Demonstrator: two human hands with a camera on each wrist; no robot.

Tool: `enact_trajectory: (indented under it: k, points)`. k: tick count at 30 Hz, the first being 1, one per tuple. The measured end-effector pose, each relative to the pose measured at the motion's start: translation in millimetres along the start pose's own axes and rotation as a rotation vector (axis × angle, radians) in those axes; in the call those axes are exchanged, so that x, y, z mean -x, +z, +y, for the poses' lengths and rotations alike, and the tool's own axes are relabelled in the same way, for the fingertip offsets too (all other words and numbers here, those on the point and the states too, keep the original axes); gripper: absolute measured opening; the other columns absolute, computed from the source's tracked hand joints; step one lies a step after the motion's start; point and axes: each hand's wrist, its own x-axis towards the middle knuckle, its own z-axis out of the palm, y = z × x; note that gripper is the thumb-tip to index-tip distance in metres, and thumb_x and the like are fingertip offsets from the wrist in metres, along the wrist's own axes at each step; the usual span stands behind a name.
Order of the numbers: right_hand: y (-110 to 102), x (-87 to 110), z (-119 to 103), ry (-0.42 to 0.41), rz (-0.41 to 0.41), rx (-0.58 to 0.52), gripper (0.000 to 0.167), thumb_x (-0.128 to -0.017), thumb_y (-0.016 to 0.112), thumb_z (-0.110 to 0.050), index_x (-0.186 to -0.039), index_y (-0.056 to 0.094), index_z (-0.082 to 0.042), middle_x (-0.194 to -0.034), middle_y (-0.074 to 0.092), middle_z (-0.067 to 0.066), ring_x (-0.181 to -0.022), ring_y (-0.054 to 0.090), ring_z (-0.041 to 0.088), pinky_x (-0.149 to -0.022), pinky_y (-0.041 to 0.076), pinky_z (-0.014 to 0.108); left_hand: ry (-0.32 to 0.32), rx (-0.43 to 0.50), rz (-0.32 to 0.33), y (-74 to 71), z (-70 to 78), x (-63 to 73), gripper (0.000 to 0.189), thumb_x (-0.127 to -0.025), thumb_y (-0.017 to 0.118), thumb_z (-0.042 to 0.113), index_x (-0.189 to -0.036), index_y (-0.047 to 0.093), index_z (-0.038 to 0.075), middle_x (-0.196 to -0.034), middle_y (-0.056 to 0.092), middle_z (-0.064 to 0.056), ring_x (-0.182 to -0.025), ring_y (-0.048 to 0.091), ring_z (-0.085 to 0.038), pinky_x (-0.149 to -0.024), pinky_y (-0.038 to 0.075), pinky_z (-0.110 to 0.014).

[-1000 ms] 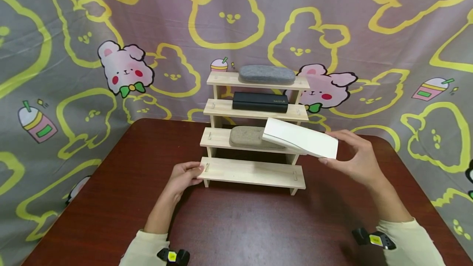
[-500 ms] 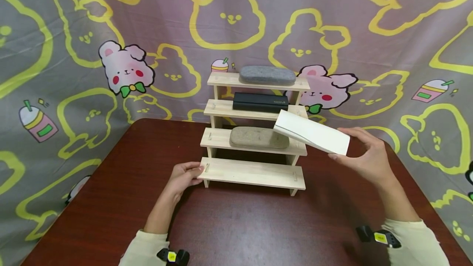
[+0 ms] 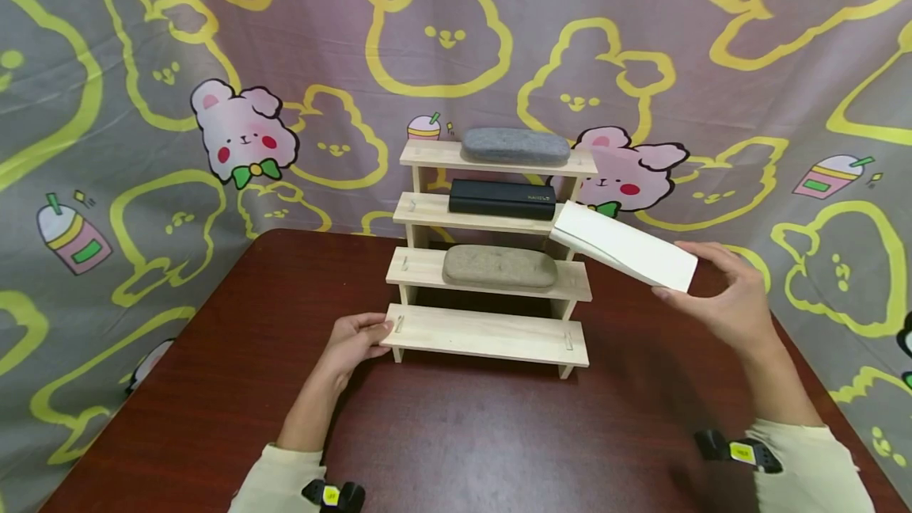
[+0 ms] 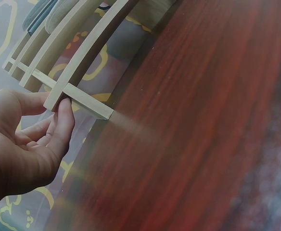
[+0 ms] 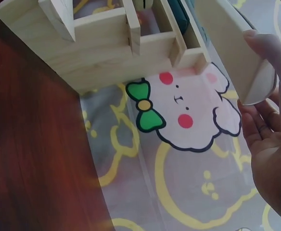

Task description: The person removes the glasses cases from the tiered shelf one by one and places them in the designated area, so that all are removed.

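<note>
My right hand (image 3: 734, 303) grips the near end of a white glasses case (image 3: 627, 246), thumb below and fingers above. Tilted, the case hangs in the air at the right side of a pale wooden tiered rack (image 3: 492, 332). At the rack's lowest tier, my left hand (image 3: 354, 343) pinches the left end of the board, as the left wrist view also shows. On the tiers above lie a beige glasses case (image 3: 500, 267), a black case (image 3: 502, 199) with small lettering, and, at the top, a grey glasses case (image 3: 516, 146).
The rack stands on a dark red-brown wooden table (image 3: 456, 434). Behind and at both sides hangs a cloth (image 3: 313, 14) printed with yellow outlines and pink rabbits. Each wrist wears a black strap device (image 3: 742, 452).
The right hand has moved right and slightly up with the white glasses case, away from the rack, so the beige case shows in full. The left hand has stayed put.
</note>
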Motion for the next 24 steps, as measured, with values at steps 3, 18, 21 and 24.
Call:
enact_trajectory:
  k: [3,18,21,24]
  points:
    - [-3,-0.8,3,0.002,0.017,0.004,0.067,-0.055,0.085,0.017,-0.119,0.069,0.008,-0.107,0.063,-0.033,-0.104,0.055,-0.008,-0.093,0.034,0.014,0.0,0.001,0.0,-0.1,-0.4,0.3,0.042,-0.099,0.058,0.002,-0.134,0.05,-0.02,-0.104,0.069,-0.013,-0.077,0.065,-0.003,-0.069,0.06,-0.015]
    - [-17,-2.0,14,0.11,0.109,-0.013,0.067,-0.058,0.08,0.027,-0.122,0.067,0.011,-0.104,0.065,-0.023,-0.088,0.061,-0.005,-0.077,0.05,-0.001,0.002,0.008,0.026,0.4,-1.3,-0.9,0.042,-0.098,0.059,0.001,-0.133,0.052,-0.02,-0.092,0.068,-0.004,-0.071,0.064,0.0,-0.064,0.058,-0.012]
    - [-19,-3.0,17,0.124,0.128,-0.027,0.067,-0.058,0.079,0.028,-0.122,0.067,0.011,-0.103,0.065,-0.021,-0.088,0.062,-0.004,-0.077,0.052,0.0,0.0,0.007,0.03,0.6,-1.1,-0.6,0.041,-0.098,0.059,0.001,-0.133,0.053,-0.02,-0.091,0.067,-0.004,-0.071,0.063,0.0,-0.063,0.058,-0.012]
    - [-21,-3.8,20,0.139,0.153,-0.047,0.067,-0.058,0.077,0.03,-0.122,0.067,0.012,-0.103,0.066,-0.02,-0.088,0.062,-0.003,-0.078,0.053,0.001,0.002,0.006,0.031,0.9,-1.1,-1.0,0.041,-0.098,0.06,0.001,-0.132,0.053,-0.02,-0.091,0.067,-0.003,-0.07,0.063,0.0,-0.063,0.057,-0.011]
